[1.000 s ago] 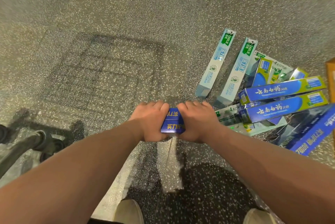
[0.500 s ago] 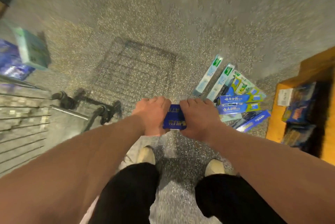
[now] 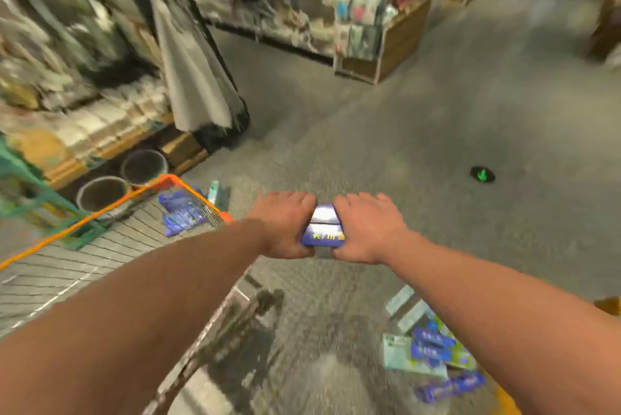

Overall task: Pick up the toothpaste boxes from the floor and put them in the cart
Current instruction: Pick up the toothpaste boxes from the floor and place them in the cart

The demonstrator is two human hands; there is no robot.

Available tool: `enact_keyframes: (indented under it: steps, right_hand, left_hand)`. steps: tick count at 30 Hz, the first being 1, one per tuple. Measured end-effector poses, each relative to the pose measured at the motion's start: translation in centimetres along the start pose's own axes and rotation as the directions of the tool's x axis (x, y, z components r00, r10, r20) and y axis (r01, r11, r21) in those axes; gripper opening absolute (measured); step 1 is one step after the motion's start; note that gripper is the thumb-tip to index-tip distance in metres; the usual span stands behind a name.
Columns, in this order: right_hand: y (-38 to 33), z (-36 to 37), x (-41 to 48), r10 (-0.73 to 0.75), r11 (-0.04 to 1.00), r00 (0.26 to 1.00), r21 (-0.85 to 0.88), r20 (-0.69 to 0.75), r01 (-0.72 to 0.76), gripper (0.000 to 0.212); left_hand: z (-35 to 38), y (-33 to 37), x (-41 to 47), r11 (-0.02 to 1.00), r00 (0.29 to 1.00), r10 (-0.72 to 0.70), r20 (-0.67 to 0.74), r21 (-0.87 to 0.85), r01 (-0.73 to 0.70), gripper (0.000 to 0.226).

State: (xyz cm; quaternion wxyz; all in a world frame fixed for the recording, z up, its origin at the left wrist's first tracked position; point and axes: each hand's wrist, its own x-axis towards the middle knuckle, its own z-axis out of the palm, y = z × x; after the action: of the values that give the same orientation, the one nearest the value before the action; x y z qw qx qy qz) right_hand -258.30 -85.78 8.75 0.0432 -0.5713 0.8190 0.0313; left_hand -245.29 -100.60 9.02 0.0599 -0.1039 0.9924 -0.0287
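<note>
The left hand point(image 3: 285, 224) and the right hand point(image 3: 368, 228) are both closed round the held blue toothpaste boxes point(image 3: 323, 226), one hand on each side, fingers curled over the top and thumbs underneath. The hands hide most of the load, so the person cannot be seen to hold one box or several. The load is in the air above the floor, just beside the near corner of the cart point(image 3: 148, 185) and not yet over its wire basket. Some blue boxes in the cart point(image 3: 183, 213) already lie against its far end, and a loose pile of boxes on the floor point(image 3: 433, 352) waits near the person's right forearm. Boxes of this kind are probably light, thin card around a tube: stiff along their length but easy to dent at the faces, and their glossy print is likely to let them slide against each other. Squeezing the long sides from both ends of the stack, as here, looks like the sound hold, since it pins several together. The likely risk is a middle box slipping out if the pressure eases, so lowering them flat into the basket seems wiser than dropping them.
</note>
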Motion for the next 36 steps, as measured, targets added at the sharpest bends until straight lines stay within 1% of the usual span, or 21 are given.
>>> enact_keyframes:
  steps: [3, 7, 11, 14, 17, 20, 22, 25, 28, 31, 34, 36]
  right_hand:
    - [-4.2, -4.5, 1.4, -0.018, 0.999, 0.997, -0.031, -0.069, 0.016, 0.064]
    - [-12.0, -8.1, 4.6, -0.055, 0.998, 0.989, -0.011, -0.136, 0.054, 0.062]
    - [-20.6, -9.4, 9.0, -0.087, 0.996, 0.978, -0.009, -0.189, 0.087, 0.066]
    - [-26.1, -8.8, 11.8, -0.099, 0.995, 0.979, 0.011, -0.177, 0.103, 0.072]
    - [-30.0, -7.4, 14.8, -0.122, 0.99, 0.984, 0.049, -0.131, 0.129, 0.072]
    - [-32.5, -5.2, 18.1, -0.148, 0.985, 0.985, 0.079, -0.087, 0.155, 0.075]
    - [-33.7, -3.2, 20.6, -0.165, 0.982, 0.985, 0.089, -0.041, 0.168, 0.076]
    - [-35.2, 0.3, 24.5, -0.195, 0.975, 0.981, 0.11, 0.019, 0.191, 0.073]
    - [-36.8, 3.8, 27.8, -0.209, 0.972, 0.976, 0.128, 0.064, 0.199, 0.072]
    - [-38.7, 7.5, 30.1, -0.182, 0.975, 0.977, 0.149, 0.115, 0.165, 0.075]
    - [-40.9, 11.5, 31.8, -0.141, 0.981, 0.974, 0.156, 0.179, 0.113, 0.081]
    - [-42.4, 14.4, 33.1, -0.114, 0.986, 0.963, 0.144, 0.246, 0.079, 0.086]
  left_hand:
    - [-3.5, -3.9, -3.3, 0.999, 0.998, -0.049, -0.031, 0.022, 0.049, 0.066]
    - [-6.3, -10.8, -8.8, 0.994, 0.995, -0.074, -0.071, 0.071, 0.079, 0.066]
    - [-6.8, -18.5, -14.5, 0.987, 0.991, -0.122, -0.059, 0.102, 0.128, 0.071]
    - [-5.6, -23.4, -17.6, 0.979, 0.989, -0.146, -0.034, 0.136, 0.15, 0.073]
    - [-3.4, -27.6, -19.3, 0.978, 0.984, -0.175, 0.013, 0.119, 0.172, 0.074]
    - [-0.6, -30.9, -19.8, 0.974, 0.976, -0.211, 0.055, 0.099, 0.205, 0.077]
    - [1.8, -32.7, -19.6, 0.963, 0.963, -0.255, 0.089, 0.111, 0.245, 0.077]
    - [5.8, -35.3, -18.9, 0.941, 0.932, -0.333, 0.143, 0.113, 0.319, 0.075]
    - [9.8, -37.8, -18.2, 0.928, 0.905, -0.371, 0.207, 0.098, 0.358, 0.08]
    - [14.0, -40.3, -17.8, 0.931, 0.9, -0.365, 0.239, 0.076, 0.357, 0.081]
    - [18.7, -42.5, -17.8, 0.939, 0.901, -0.341, 0.269, 0.053, 0.34, 0.075]
    - [22.4, -43.8, -17.7, 0.947, 0.903, -0.315, 0.292, 0.03, 0.32, 0.071]
